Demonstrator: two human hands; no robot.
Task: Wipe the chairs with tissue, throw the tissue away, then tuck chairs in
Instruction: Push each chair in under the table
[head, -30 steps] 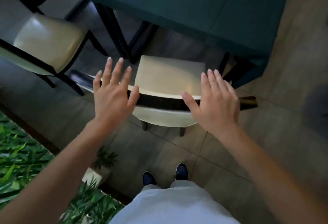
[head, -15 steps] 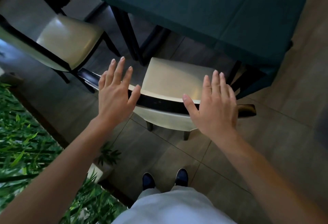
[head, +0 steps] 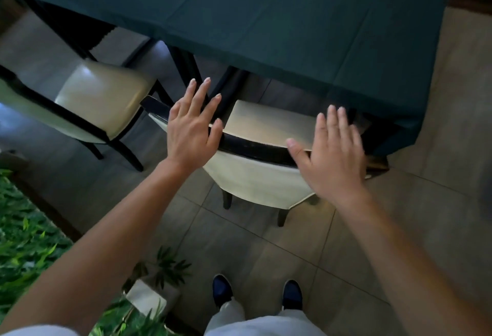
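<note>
Change: since the earlier frame the near chair (head: 266, 133) has slid further beneath the table (head: 266, 16); its seat front now sits under the cloth edge.
Left hand: left hand (head: 190, 130) hovers over the near chair's left back corner, fingers straight and spread wide, holding nothing.
Right hand: right hand (head: 332, 154) lies over the right end of the black back rail, fingers straight and close together (contact unclear), likely placed to push evenly.
Second chair: second chair (head: 87, 101) stands left of the near chair, pulled out from the table.
Tissue: not visible.
</note>
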